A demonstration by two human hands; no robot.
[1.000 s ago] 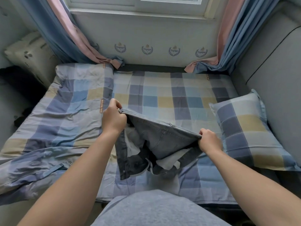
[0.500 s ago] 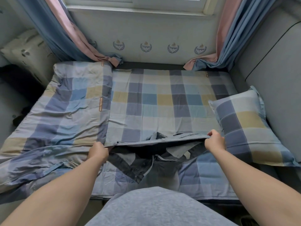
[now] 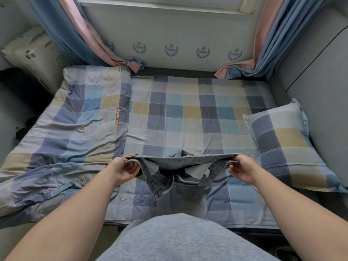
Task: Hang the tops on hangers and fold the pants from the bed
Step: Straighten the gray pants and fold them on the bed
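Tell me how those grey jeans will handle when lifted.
Probably floppy: the grey jeans sag and bunch between left hand and right hand. Likely weighty for cloth, looking like thick denim. Unlikely to slip from either pinching grip.

The pants (image 3: 180, 162) are faded grey-blue denim, matt and coarse, with paler lining cloth showing inside. The sheet (image 3: 188, 113), the quilt (image 3: 75, 132) at left and the pillow (image 3: 286, 147) at right are matt checked woven cloth, the quilt creased. The far curtains (image 3: 81, 38) are smooth blue and pink cloth with a faint sheen. The right-hand panel (image 3: 316, 87) looks like grey matt upholstery.
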